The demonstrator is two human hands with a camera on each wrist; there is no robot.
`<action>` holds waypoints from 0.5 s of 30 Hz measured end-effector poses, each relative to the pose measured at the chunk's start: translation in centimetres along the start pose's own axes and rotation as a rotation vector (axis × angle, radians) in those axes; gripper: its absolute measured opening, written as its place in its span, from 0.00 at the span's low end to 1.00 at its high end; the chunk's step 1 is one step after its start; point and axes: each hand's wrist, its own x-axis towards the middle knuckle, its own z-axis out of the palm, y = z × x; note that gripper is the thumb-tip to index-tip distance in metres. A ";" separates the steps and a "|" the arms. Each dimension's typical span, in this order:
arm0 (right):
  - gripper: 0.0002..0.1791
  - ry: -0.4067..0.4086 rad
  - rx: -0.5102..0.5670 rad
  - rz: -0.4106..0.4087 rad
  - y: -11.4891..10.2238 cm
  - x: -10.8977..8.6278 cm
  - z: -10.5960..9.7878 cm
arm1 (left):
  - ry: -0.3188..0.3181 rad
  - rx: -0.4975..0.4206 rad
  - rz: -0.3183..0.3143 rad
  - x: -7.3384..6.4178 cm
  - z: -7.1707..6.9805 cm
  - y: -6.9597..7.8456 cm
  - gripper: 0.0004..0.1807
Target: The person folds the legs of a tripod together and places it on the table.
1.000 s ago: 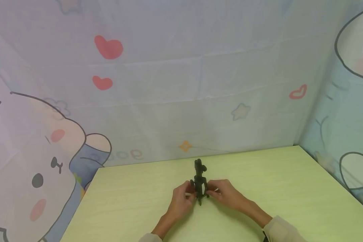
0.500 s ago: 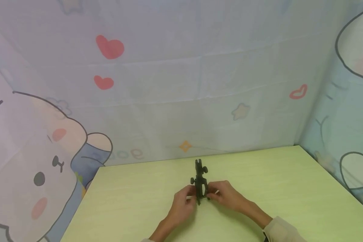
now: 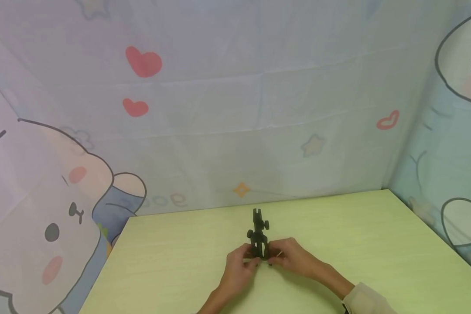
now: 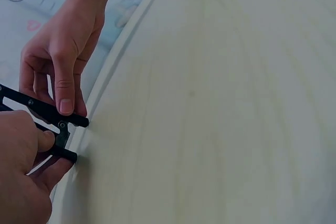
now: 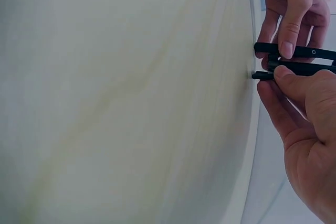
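A small black tripod [image 3: 258, 235] with a knob on each side stands between both hands near the middle of the table. Its legs are partly spread, with light showing through the gap. My left hand [image 3: 237, 268] pinches one leg low down between thumb and fingers; in the left wrist view the thumb [image 4: 46, 140] presses on it near the brace. On the other side, my right hand [image 3: 294, 256] pinches another leg near its foot. Seen from the right wrist, the black legs [image 5: 302, 52] lie close together between the two thumbs. Fingers hide parts of the legs.
The pale yellow-green table [image 3: 172, 244] ends at a back edge just beyond the tripod. Behind it hangs a printed cloth [image 3: 220, 109] with hearts and stars; more cartoon-printed cloth stands at left and right.
The tripod has turned a little and its top has come slightly down in view. My left thumb has moved right, onto the foot of the leg; both hands keep their places beside it.
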 end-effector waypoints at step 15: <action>0.13 -0.065 -0.035 -0.050 -0.4 0.3 0.1 | 0.019 0.091 0.050 0.4 0.1 -0.2 0.11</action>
